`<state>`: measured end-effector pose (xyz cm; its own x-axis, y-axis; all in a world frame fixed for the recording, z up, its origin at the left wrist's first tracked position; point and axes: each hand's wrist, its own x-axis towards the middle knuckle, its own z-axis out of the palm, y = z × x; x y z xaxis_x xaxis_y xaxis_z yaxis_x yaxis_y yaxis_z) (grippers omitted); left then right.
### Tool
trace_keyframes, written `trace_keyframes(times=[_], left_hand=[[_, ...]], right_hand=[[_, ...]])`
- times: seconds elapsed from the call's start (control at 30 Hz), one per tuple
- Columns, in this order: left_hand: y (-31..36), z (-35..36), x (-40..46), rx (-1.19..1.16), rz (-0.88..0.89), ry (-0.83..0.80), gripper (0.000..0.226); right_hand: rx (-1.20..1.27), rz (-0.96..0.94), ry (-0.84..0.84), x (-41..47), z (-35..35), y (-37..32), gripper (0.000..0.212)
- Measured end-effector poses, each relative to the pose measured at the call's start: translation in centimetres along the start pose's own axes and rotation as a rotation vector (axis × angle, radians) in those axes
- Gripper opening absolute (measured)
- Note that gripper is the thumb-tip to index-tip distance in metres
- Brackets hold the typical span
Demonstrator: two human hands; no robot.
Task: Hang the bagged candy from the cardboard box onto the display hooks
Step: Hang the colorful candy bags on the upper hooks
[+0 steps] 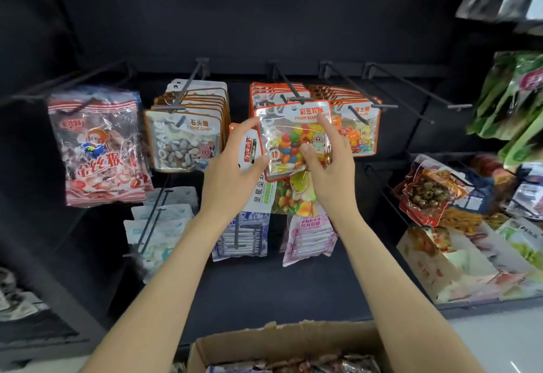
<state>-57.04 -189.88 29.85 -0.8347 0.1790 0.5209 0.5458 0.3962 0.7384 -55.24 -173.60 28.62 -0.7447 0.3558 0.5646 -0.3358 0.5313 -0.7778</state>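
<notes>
Both hands are up at the display rack, working 1 clear bag of colour-bean candy (293,140) with an orange border. I see the left hand (232,173) with its fingers spread and fairly straight, the thumb tip and fingertips touching the bag's left edge rather than wrapping it. The right hand (329,164) pinches the bag: its thumb lies across the front near the lower middle and its index finger reaches up to the printed header, with the other fingers hidden behind.

The bag hangs tilted slightly, its header right at the tip of the black display hook (289,86), in front of a stack of matching orange-edged bags (264,90) already on that hook. I cannot tell whether the hook passes through the bag's hole.

Left of that hook hangs a row of stone candy bags (188,143), and farther left a red-and-white striped bag (100,149). Just right of the hook hangs another orange-bordered row with yellow cartoon figures (360,134), and beyond that 2 bare hooks (411,87). Below the held bag I see a fruit-print pack (293,196), then purple and pink packets (308,234) lower down.

Well below the hook, at the bottom edge of my view, sits the cardboard box (282,343), open, with wrapped packs (293,366) inside.
</notes>
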Motion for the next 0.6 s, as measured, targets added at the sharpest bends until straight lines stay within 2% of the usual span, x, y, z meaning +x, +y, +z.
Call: trace_keyframes(times=[0.1,0.27,0.47,0.6], left_hand=[[-0.7,0.0,0.6,0.029,-0.016,-0.012,0.049],[-1.3,-0.2,0.7,0.058,-0.041,-0.014,0.05],[-3.9,-2.6,-1.4,0.125,-0.122,-0.022,0.054],[-4.8,-4.6,-2.5,0.067,-0.148,-0.088,0.064]], right_hand=[[0.016,0.07,-0.044,0.2,-0.2,0.3,0.05],[-0.082,0.073,-0.052,1.0,0.2,0.7,0.051],[-0.4,-0.034,-0.001,4.6,2.8,2.0,0.052],[-0.772,-0.096,-0.038,5.2,3.9,2.1,0.053]])
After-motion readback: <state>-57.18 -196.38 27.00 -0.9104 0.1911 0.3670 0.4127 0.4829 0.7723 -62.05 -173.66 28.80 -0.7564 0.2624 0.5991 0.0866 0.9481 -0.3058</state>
